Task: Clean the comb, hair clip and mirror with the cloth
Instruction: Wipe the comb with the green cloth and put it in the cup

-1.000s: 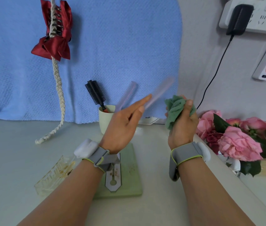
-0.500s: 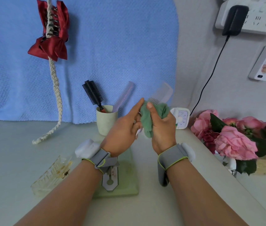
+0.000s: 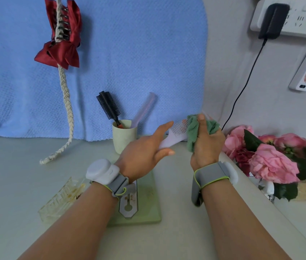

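Observation:
My left hand (image 3: 144,151) holds the handle of a pale lilac comb (image 3: 174,134) above the table, between thumb and fingers. My right hand (image 3: 206,143) grips a bunched green cloth (image 3: 193,128) wrapped around the comb's far end, hiding that part. A clear plastic hair clip (image 3: 60,201) lies on the table at the lower left. A pale green mirror (image 3: 148,203) lies face down under my left wrist, its grey stand flat on its back.
A cream cup (image 3: 124,136) holds a black round brush (image 3: 109,107) and a second lilac comb (image 3: 144,107). A red bow clip (image 3: 62,34) hangs on a braided rope before a blue towel. Pink flowers (image 3: 272,160) stand at the right; a black cable (image 3: 242,87) runs down the wall.
My right hand has slid the cloth outward along the comb toward its far end. My left hand turned the comb lower and more level.

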{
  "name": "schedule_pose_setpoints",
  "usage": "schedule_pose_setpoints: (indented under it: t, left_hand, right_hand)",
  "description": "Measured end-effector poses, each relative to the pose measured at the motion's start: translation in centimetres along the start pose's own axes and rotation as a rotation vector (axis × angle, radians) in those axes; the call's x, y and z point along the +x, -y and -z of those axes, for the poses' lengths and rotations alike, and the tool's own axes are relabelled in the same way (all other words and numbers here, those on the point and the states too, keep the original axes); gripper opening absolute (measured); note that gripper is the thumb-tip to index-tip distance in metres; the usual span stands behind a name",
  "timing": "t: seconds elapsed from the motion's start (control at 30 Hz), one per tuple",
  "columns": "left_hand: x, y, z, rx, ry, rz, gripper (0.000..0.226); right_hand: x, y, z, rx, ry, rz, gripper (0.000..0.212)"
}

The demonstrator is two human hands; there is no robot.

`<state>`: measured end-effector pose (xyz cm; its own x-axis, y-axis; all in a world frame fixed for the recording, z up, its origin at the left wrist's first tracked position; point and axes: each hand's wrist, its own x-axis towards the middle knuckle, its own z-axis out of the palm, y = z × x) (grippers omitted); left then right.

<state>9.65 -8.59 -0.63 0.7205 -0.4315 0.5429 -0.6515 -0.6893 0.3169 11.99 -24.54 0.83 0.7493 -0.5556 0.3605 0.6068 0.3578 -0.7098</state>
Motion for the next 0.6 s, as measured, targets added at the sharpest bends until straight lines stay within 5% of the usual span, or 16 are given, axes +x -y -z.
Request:
schedule_pose_setpoints:
  t: [0.27, 0.43, 0.6]
  left_hand:
    - [0.0, 0.8, 0.5, 0.099, -0.123, -0.065, 0.063]
    - [0.5, 1.2, 0.9, 0.331, -0.58, -0.054, 0.048]
    - [0.8, 1.2, 1.1, 0.325, -0.702, -0.084, 0.027]
  right_hand:
    - [1.1, 0.1, 0.9, -0.219, -0.096, 0.132, 0.018]
    - [1.0, 0.1, 0.6, -0.372, 0.017, 0.204, 0.021]
    - [1.3, 0.9, 0.9, -0.38, 0.088, 0.052, 0.048]
